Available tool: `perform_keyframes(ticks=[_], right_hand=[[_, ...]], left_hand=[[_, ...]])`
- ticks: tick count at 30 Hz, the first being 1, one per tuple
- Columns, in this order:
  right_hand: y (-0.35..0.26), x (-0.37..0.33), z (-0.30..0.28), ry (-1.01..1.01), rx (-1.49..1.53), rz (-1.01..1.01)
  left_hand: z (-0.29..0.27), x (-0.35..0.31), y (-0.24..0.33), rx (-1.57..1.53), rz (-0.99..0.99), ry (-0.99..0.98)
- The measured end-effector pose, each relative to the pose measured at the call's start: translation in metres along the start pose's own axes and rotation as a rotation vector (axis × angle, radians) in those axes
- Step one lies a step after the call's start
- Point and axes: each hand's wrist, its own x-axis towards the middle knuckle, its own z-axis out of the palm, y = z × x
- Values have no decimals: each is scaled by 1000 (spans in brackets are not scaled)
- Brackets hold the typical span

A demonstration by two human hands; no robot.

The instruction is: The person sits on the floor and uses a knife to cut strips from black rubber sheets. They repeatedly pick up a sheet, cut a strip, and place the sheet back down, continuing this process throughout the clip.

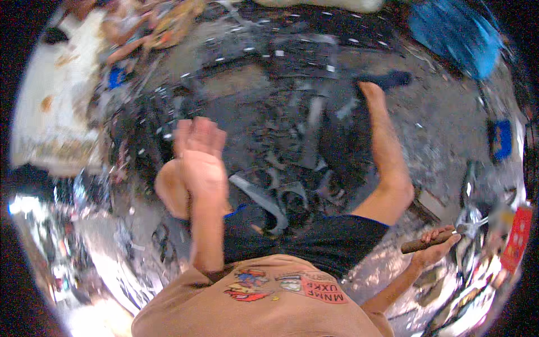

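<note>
My left hand is raised over my left knee, slightly blurred, with its fingers stretched out and nothing in it. Out to the right, my right hand is wrapped round a tool with a thick brown handle. A bit of metal seems to show at the far end of that handle, but blur keeps me from telling what kind of tool it is. Between my bent legs, below the left hand and to its right, lie dark metal parts and a pale, bent metal bar.
Dark, jumbled metal pieces cover the ground ahead. A large blue sheet or sack is at the far right, a blue box-like thing nearer. Another person's arm shows at the far left, beside a stained whitish surface. A red panel stands right.
</note>
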Motion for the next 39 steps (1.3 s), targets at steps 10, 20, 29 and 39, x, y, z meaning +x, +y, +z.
perform_keyframes(ticks=[10, 20, 29, 39], right_hand=[[47, -21, -54, 193, 177, 228], [43, -52, -18, -37, 98, 214], [-3, -187, 73, -1027, -226, -17], [11, -214, 46, -1476, -848, -22]], left_hand=[[99, -155, -338, 1520, -385, -10], [60, -109, -85, 71, -862, -533], [33, -103, 52, 453, -655, -463], [-13, -107, 20, 695, -368, -156]])
